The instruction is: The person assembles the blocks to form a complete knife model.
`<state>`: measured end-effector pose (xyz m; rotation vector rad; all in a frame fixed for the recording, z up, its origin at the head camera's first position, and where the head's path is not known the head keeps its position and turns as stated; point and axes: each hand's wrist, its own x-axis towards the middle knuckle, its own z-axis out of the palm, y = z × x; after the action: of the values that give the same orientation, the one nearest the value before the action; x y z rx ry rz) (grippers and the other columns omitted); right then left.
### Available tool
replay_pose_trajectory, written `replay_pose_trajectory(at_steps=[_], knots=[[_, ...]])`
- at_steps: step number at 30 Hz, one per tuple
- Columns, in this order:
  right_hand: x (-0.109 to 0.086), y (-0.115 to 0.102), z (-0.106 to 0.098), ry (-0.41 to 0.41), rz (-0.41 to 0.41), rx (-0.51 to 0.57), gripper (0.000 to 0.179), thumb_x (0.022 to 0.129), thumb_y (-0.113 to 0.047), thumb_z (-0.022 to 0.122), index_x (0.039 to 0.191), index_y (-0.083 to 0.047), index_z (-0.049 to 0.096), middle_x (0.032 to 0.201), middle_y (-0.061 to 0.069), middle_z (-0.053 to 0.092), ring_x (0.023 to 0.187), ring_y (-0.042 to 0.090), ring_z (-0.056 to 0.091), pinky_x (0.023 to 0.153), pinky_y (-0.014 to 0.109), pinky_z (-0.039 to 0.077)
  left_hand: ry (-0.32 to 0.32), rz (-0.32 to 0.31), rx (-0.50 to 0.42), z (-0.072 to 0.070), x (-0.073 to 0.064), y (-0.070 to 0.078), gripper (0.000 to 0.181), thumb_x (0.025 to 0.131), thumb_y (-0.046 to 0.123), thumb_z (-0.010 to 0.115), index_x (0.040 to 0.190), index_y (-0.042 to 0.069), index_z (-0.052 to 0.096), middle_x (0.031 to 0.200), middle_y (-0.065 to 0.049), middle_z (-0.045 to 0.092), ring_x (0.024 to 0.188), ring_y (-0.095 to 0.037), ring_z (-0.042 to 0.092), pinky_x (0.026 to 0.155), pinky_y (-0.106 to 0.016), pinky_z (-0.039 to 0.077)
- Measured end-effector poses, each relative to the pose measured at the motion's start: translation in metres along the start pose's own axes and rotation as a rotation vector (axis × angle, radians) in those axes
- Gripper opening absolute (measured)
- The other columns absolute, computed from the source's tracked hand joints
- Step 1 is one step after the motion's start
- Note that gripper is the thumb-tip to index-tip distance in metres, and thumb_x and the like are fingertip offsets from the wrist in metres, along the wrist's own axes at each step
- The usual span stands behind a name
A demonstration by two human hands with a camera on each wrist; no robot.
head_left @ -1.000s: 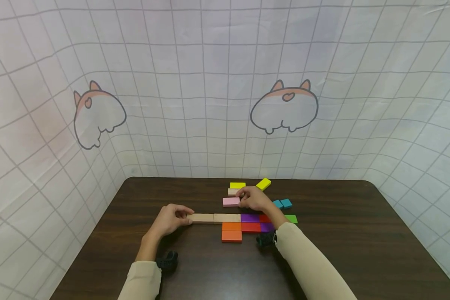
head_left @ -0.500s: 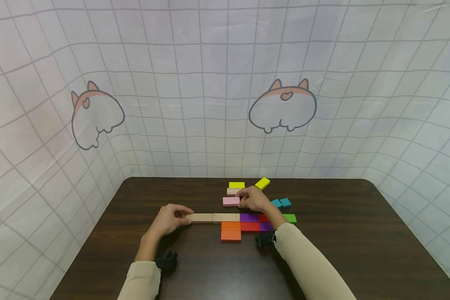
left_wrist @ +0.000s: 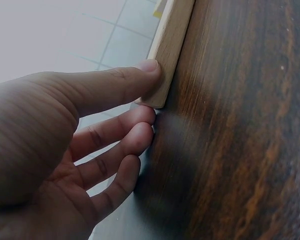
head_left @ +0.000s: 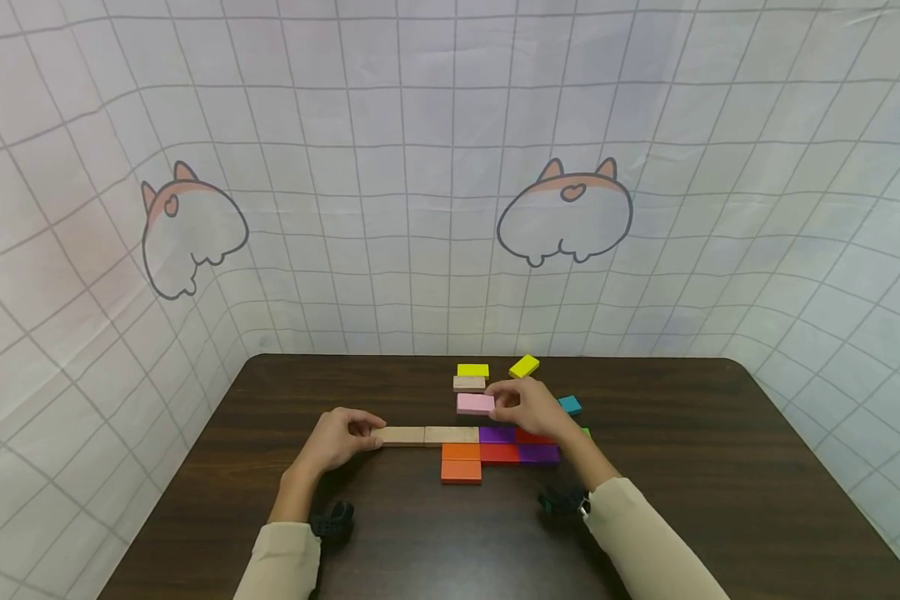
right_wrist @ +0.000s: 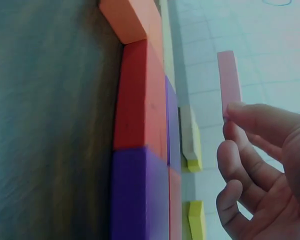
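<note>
My left hand (head_left: 337, 437) pinches the left end of a plain wooden block (head_left: 403, 437), with the thumb on its near side in the left wrist view. A second plain block (head_left: 452, 435) continues that row, end to end, toward the purple block (head_left: 497, 435). My right hand (head_left: 527, 408) pinches a pink block (head_left: 475, 404) by its right end between thumb and fingers. In the right wrist view the pink block (right_wrist: 229, 80) is held up off the table. Beneath the row's middle lie orange blocks (head_left: 461, 472), a red block (head_left: 499, 454) and another purple block (head_left: 538, 454).
Behind the row stand a yellow block (head_left: 472, 370), a pale wooden block (head_left: 468, 383) and a tilted yellow block (head_left: 524, 367). A blue block (head_left: 569, 405) shows past my right hand. The dark table (head_left: 450, 542) meets a gridded cloth backdrop (head_left: 390, 300).
The right hand has lifted the pink block and shifted it slightly right, away from the pale block. One blue block is now hidden behind the hand. The left hand stays in place.
</note>
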<state>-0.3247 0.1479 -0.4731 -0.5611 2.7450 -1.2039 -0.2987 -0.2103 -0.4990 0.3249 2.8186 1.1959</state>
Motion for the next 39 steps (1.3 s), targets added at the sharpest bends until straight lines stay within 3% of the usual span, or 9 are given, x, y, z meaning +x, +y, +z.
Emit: replay_pose_trajectory(at_steps=[8,17,39], knots=[[-0.043,0.011,-0.006,-0.038,-0.102,-0.019,0.024,0.092,-0.017,0.077,0.114,-0.010,0.073,0.082,-0.004,0.064,0.071,0.010,0.055,0.065,0.023,0.048,-0.007,-0.011,-0.004,-0.001,-0.001,0.001,0.020,0.087,0.017,0.083,0.107,0.016,0.081,0.083,0.001,0.065,0.073,-0.016,0.056,0.067,-0.032,0.047],[-0.082,0.018,-0.006,-0.087,-0.119,-0.016,0.027,0.092,-0.017,0.077,0.116,-0.008,0.071,0.083,-0.006,0.062,0.070,0.005,0.054,0.064,0.022,0.048,-0.004,-0.014,0.000,-0.001,-0.001,0.003,0.020,0.086,0.016,0.083,0.106,0.015,0.081,0.083,0.001,0.065,0.074,-0.016,0.056,0.068,-0.032,0.047],[-0.094,0.012,-0.001,-0.143,-0.016,-0.078,0.027,0.088,-0.016,0.081,0.113,-0.010,0.072,0.079,-0.007,0.061,0.069,0.008,0.054,0.062,0.022,0.048,-0.006,-0.013,-0.008,-0.002,-0.001,0.001,0.020,0.086,0.016,0.083,0.106,0.016,0.081,0.083,0.002,0.066,0.073,-0.015,0.056,0.067,-0.032,0.047]])
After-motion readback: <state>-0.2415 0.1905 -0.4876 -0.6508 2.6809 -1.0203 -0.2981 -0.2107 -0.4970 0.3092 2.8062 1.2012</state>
